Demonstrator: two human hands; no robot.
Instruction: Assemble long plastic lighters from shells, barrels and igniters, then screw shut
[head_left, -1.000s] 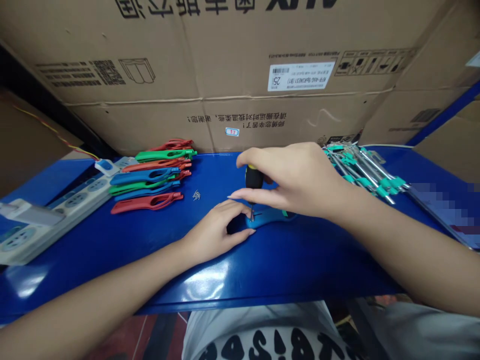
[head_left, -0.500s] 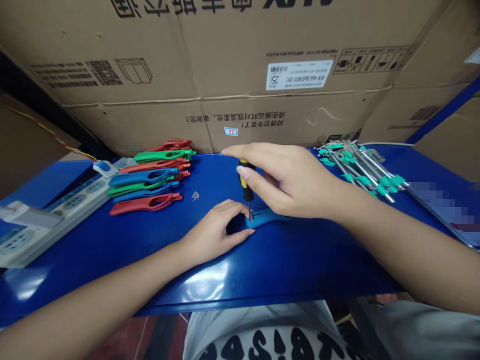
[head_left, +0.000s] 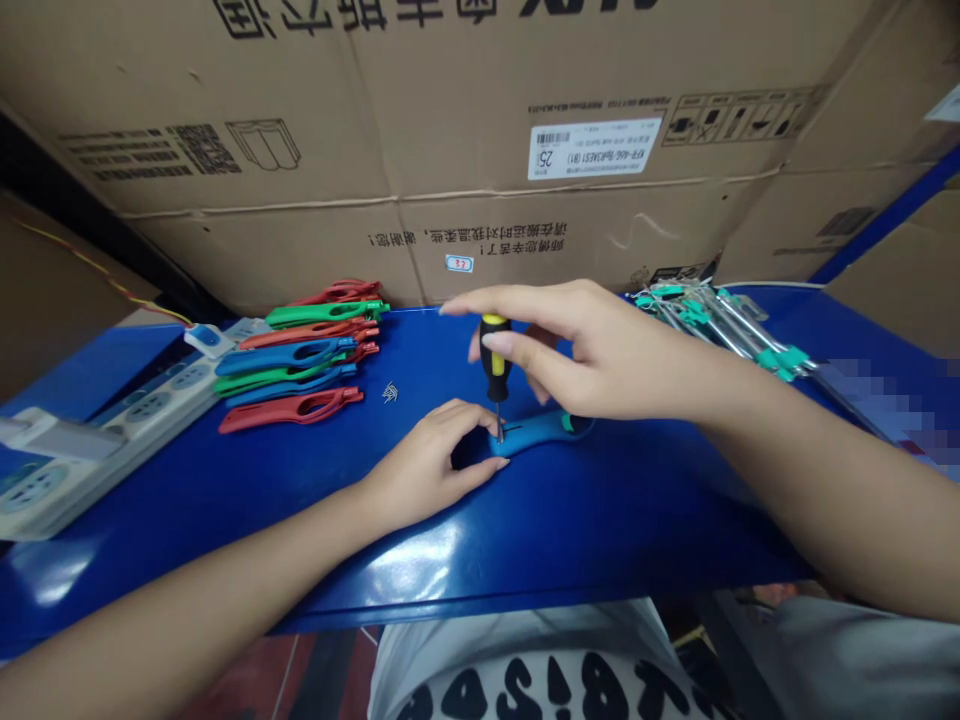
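Observation:
A blue plastic handle (head_left: 536, 431) lies on the blue table, with a teal piece (head_left: 568, 421) near its right end. My left hand (head_left: 431, 465) pinches the handle's left end between thumb and fingers. Upright over that same end stands a black and yellow screwdriver (head_left: 496, 360), its tip down at the handle. My right hand (head_left: 577, 345) grips the screwdriver's grip between thumb and fingers, with the index finger stretched over its top. A screw under the tip is too small to make out clearly.
Left of my hands lie several red, green and blue handles (head_left: 300, 355) and a small heap of screws (head_left: 390, 392). A power strip (head_left: 112, 430) runs along the left. Metal rods with teal parts (head_left: 739, 325) lie at right. A cardboard box (head_left: 300, 200) stands behind.
My right hand has turned about the screwdriver and its fingers have shifted, so more of the grip and the handle's right end shows. The left hand has stayed in place.

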